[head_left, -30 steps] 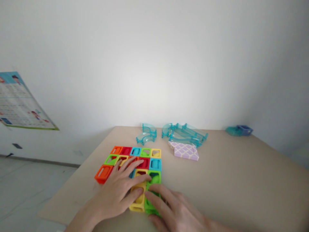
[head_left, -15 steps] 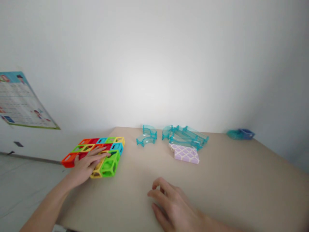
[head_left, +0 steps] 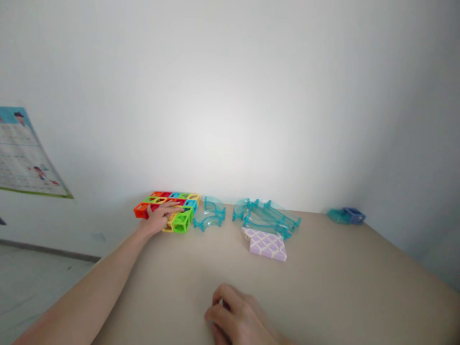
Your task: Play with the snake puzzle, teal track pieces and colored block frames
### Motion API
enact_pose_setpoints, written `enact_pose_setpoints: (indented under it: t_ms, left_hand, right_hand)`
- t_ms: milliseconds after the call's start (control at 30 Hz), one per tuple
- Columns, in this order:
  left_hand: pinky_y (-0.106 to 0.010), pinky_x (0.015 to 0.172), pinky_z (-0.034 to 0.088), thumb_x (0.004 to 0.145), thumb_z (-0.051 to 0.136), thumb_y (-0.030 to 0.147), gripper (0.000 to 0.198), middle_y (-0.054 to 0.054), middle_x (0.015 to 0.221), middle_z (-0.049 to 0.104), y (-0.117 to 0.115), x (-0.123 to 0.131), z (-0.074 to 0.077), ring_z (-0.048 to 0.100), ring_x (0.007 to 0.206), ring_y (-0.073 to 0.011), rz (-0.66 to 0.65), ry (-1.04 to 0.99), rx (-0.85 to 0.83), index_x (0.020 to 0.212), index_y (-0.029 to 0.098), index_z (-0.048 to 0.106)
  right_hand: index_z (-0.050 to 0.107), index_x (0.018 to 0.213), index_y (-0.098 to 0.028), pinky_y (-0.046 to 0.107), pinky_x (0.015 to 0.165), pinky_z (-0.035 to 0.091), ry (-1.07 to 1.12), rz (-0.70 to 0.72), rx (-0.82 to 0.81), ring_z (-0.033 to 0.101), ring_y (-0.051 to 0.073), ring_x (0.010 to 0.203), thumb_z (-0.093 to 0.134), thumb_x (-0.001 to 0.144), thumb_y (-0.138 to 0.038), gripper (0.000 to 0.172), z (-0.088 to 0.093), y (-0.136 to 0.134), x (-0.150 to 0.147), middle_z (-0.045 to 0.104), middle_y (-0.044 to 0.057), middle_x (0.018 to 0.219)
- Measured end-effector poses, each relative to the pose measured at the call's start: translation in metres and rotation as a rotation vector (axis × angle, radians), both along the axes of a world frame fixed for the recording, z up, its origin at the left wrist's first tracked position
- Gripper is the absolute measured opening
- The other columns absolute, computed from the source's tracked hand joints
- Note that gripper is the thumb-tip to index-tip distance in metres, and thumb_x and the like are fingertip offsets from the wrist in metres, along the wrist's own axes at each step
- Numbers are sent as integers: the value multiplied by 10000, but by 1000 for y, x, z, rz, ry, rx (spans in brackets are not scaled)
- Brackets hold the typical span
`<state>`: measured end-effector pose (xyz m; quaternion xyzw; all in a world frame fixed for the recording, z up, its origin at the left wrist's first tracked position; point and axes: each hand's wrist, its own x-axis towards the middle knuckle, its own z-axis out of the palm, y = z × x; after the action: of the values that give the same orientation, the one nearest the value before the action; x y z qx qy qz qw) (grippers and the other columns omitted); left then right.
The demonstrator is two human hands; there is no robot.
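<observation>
Head view: wide tabletop (head_left: 179, 273) between hands (head_left: 158, 222) (head_left: 237, 318), blocks (head_left: 184, 220) near back edge (head_left: 312, 212)

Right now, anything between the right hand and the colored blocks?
Nothing visible: only tabletop shows between the right hand and the colored blocks. The left hand lies on them, covering part.

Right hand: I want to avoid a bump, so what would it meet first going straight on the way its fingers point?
The right hand points leftward, so probably the left forearm first, though their relative heights are hard to tell.
</observation>
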<state>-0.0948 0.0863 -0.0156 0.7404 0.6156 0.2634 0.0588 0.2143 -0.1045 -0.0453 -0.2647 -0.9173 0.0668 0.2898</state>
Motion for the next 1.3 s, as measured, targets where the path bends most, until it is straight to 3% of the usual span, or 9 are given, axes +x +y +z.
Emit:
enact_pose_setpoints:
  t_ms: [233,333,467,600,767,900,1000,1167,1300]
  left_hand:
    - [-477,1092,276,846,387,144,403,-134,1289,545,-38,63,-11,443,1241,-276,227,-164,556,1208,142,566]
    - [-444,1070,323,806,453,117,431,-110,1237,559,-61,117,-16,467,1205,-264,-58,35,510,1219,190,550]
    - [-464,1046,342,760,551,151,467,-154,1260,522,-63,166,-23,435,1232,-318,23,165,410,1227,159,549]
    - [-440,925,435,768,569,150,385,-138,1081,602,-53,163,-26,542,1050,-298,63,128,305,1153,167,595]
    - [-360,892,461,763,528,34,376,-64,922,637,-50,130,-24,578,935,-212,-277,-52,248,1090,188,634]
    - [-314,803,473,744,477,-23,299,-44,842,610,-54,128,-21,574,864,-179,-446,-148,241,802,191,677]
    - [-293,765,470,725,430,-54,318,-38,793,588,-55,136,-20,568,848,-169,-518,-198,244,717,181,644]
    - [-319,919,454,707,382,-78,425,-66,1065,608,-48,139,-23,571,1027,-172,-495,-177,256,797,194,697]
    - [-410,1028,377,746,452,1,421,-85,1169,565,-43,128,-19,493,1157,-242,-57,-86,422,962,240,722]
  right_hand:
    - [586,1056,-176,397,867,421,94,-303,49,493,232,1003,457,799,-62,309,28,28,31,528,107,1083]
    - [578,1149,-182,463,954,355,20,-611,110,444,281,1126,486,827,-110,343,26,51,49,510,133,1194]
    - [540,1256,-194,462,997,316,-147,-783,51,444,303,1163,581,834,-288,434,15,68,61,519,145,1251]
    - [603,1136,-223,414,974,324,-239,-815,16,494,276,1110,573,860,-348,305,18,67,64,579,108,1172]
    - [634,974,-187,401,886,363,-295,-925,21,535,274,984,538,869,-340,209,30,64,69,605,111,1000]
    - [635,912,-124,523,928,318,-336,-1138,60,547,319,911,532,818,-260,195,31,59,72,599,149,908]
    - [617,1024,-117,541,970,296,-281,-1057,135,529,320,967,510,789,-162,262,25,55,66,592,163,984]
    - [492,1244,-158,415,956,392,-142,-581,141,472,268,1117,456,818,-115,430,12,59,35,519,145,1211]
    - [496,1210,-137,344,965,409,-135,-494,40,495,227,1103,445,874,-196,345,8,80,10,537,130,1187]
